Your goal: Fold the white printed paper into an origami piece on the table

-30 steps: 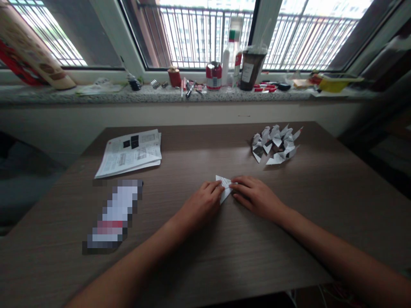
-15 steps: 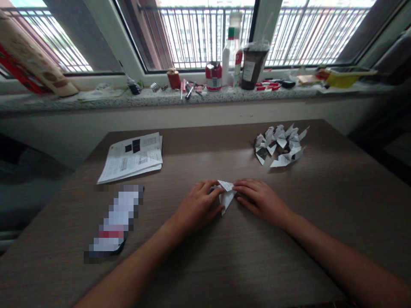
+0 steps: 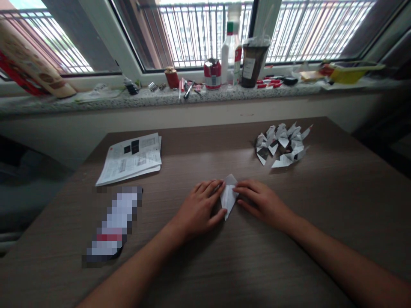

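A small folded white paper (image 3: 229,196), kite-shaped with its point toward me, lies on the brown table (image 3: 205,273) between my hands. My left hand (image 3: 201,207) rests at its left side, thumb and index fingertip on the left edge and the other fingers curved beside it. My right hand (image 3: 265,203) touches the upper right edge with its fingertips, thumb a little lower. Both hands hold the paper down flat.
Folded paper pieces (image 3: 282,145) stand in a ring at the back right. Printed sheets (image 3: 131,158) lie at the back left, above a blurred phone (image 3: 115,222). A can (image 3: 212,75), bottles and a cup (image 3: 253,62) stand on the windowsill (image 3: 154,99).
The paper's top flap, earlier folded over toward the right, now points up, so the paper shows a longer kite shape. My left fingers have shifted slightly along its edge.
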Demonstrator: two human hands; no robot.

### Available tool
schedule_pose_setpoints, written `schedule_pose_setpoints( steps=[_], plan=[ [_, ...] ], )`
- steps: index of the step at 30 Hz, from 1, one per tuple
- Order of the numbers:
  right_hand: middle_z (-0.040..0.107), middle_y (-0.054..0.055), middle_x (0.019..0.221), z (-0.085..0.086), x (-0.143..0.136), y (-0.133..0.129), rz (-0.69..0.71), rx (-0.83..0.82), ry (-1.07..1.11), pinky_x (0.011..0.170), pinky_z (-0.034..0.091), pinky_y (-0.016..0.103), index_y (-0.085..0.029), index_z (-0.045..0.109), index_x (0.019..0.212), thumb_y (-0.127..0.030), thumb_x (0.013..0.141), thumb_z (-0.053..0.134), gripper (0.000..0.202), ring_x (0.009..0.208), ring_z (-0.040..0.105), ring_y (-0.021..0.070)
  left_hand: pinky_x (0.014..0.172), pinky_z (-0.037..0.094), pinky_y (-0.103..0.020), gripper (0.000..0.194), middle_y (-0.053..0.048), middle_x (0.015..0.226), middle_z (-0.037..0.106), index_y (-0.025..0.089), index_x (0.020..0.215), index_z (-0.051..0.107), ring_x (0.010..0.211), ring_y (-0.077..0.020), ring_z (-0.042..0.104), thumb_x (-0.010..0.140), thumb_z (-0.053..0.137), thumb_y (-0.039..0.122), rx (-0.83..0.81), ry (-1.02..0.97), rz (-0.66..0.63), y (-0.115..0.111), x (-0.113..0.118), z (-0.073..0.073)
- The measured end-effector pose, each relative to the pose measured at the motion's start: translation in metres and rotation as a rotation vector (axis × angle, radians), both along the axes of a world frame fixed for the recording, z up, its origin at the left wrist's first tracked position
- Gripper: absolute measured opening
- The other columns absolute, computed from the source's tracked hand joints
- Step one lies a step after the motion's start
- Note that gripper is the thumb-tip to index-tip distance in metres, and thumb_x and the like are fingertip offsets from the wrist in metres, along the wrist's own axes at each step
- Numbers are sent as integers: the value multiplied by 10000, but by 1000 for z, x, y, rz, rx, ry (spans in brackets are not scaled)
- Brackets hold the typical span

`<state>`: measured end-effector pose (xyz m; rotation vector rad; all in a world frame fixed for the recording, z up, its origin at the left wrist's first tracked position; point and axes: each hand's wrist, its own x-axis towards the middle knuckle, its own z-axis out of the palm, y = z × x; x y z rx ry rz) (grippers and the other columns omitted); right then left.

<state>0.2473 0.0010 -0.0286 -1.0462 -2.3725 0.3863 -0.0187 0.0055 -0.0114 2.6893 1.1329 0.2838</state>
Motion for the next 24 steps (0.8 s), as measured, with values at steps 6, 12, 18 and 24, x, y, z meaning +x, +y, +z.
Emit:
schedule_pose_setpoints(
  steps=[6,12,18,24],
  plan=[
    [601,130,1414,-5,-1,1,-39,-10,-43,1078,491,530,-248,550,1448,-312,991,608,464,1300,559,300,1198,307,-524,761,-158,1523,463,169,1556,387,1379,-343,424,930,616,536,-7,-33,41,2,5,0],
    [590,119,1418,-9,-1,2,-58,-33,-32,1080,482,548,-280,512,1483,-314,965,651,538,1298,551,304,1194,318,-531,731,-138,1516,465,226,1525,425,1372,-349,430,904,656,534,-35,-85,42,4,5,-1],
    [590,114,1397,-9,-1,3,-65,-60,2,1085,477,525,-282,521,1469,-322,962,662,528,1288,547,296,1163,356,-516,545,-103,1452,546,245,1427,498,1340,-317,480,953,639,476,-61,-192,68,8,5,-1],
    [584,126,1387,-9,0,6,-43,-77,19,1063,482,541,-303,480,1506,-326,953,670,586,1274,555,312,1060,448,-450,258,-87,1260,663,206,1213,585,1197,-256,593,1047,514,390,-140,-369,139,12,3,-2]
  ],
)
